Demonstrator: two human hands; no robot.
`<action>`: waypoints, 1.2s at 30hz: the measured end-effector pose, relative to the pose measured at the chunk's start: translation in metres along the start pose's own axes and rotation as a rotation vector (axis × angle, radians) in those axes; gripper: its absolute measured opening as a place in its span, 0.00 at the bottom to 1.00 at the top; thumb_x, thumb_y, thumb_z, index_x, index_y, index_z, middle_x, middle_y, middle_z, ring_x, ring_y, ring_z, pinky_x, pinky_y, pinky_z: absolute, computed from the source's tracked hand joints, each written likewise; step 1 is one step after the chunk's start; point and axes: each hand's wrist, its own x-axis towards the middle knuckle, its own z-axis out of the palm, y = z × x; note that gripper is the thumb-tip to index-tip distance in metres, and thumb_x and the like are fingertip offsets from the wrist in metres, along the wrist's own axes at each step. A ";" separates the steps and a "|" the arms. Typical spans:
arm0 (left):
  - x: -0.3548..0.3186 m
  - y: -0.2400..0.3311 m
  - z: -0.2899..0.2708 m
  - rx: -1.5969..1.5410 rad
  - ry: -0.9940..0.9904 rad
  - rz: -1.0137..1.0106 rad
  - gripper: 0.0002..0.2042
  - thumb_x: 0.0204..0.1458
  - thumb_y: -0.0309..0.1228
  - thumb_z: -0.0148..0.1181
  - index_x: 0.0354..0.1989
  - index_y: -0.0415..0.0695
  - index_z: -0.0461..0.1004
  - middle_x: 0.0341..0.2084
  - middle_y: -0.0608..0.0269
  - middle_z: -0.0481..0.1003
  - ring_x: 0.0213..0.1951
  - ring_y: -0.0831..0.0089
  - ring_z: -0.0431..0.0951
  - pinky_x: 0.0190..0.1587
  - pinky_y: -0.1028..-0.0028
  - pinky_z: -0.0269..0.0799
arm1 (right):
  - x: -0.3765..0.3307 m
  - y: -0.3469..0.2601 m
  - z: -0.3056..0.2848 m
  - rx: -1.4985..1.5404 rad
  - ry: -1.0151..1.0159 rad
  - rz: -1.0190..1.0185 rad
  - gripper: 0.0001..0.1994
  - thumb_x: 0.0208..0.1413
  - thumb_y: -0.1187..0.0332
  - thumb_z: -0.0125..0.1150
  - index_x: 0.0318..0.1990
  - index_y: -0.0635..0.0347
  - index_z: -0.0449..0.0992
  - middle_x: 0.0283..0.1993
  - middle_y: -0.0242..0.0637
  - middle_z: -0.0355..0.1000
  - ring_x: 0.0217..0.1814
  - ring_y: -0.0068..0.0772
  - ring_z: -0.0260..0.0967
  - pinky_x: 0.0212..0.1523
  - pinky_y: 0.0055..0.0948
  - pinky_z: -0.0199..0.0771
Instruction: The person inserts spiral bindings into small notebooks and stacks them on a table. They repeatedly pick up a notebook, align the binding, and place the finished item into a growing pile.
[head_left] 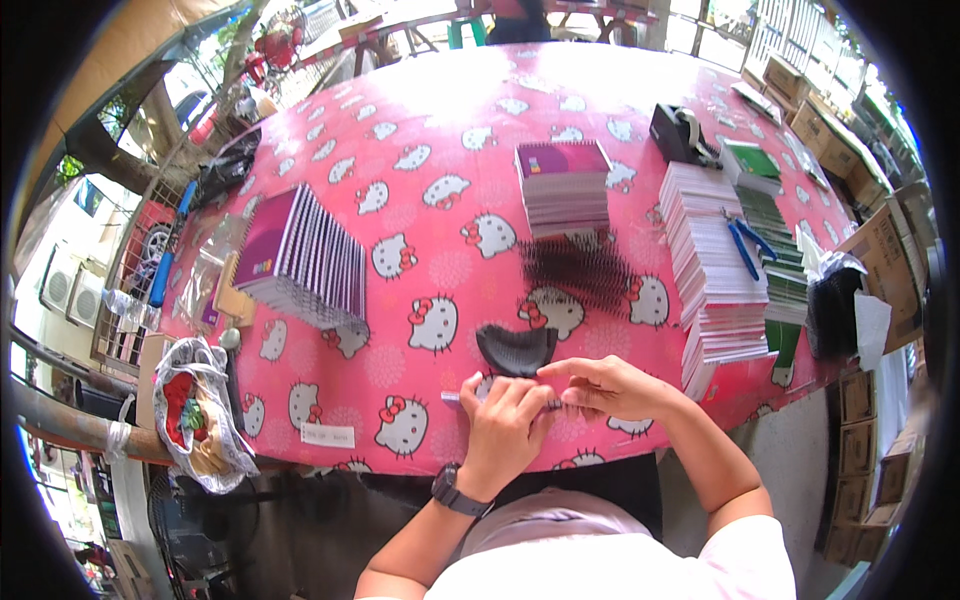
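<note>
Near the front edge of the table, my left hand (505,425) closes over a thin notebook (452,399) seen nearly edge-on, mostly covered by the fingers. At its right end my right hand (612,388) is closed, thumb and fingertips together; a small dark piece, perhaps binding wire, shows between the hands. Just beyond them lies a curved black ribbed piece (517,350). Farther off is a heap of black binding wires (575,272), and behind it rises a stack of purple spiral notebooks (563,185). More purple spiral notebooks (300,258) stand in a leaning row at the left.
Tall stacks of unbound pages (705,260) stand at the right, with blue-handled pliers (745,248) on top. Behind them sit a black tape dispenser (683,135) and green-covered booklets (752,165). A cloth bag (200,420) hangs at the left edge. Cardboard boxes (885,250) line the right.
</note>
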 end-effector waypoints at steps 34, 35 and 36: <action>-0.013 -0.025 -0.021 0.056 -0.003 0.063 0.11 0.41 0.43 0.68 0.31 0.54 0.77 0.29 0.76 0.76 0.40 0.75 0.74 0.57 0.53 0.45 | 0.024 0.048 -0.012 -0.059 0.285 -0.316 0.27 0.43 0.49 0.68 0.46 0.59 0.76 0.55 0.57 0.66 0.60 0.53 0.59 0.59 0.45 0.61; -0.016 -0.029 -0.018 0.036 -0.001 0.069 0.11 0.41 0.42 0.68 0.31 0.54 0.77 0.29 0.76 0.75 0.39 0.76 0.73 0.57 0.54 0.46 | 0.015 0.057 -0.011 0.323 0.154 -0.324 0.30 0.43 0.46 0.67 0.45 0.64 0.76 0.55 0.58 0.65 0.60 0.52 0.61 0.59 0.45 0.60; -0.016 -0.031 -0.015 0.015 0.002 0.075 0.11 0.40 0.41 0.68 0.30 0.54 0.77 0.29 0.76 0.75 0.39 0.76 0.73 0.57 0.54 0.46 | 0.008 0.062 -0.009 0.704 0.018 -0.324 0.34 0.43 0.43 0.65 0.45 0.68 0.76 0.55 0.60 0.65 0.59 0.51 0.63 0.60 0.46 0.59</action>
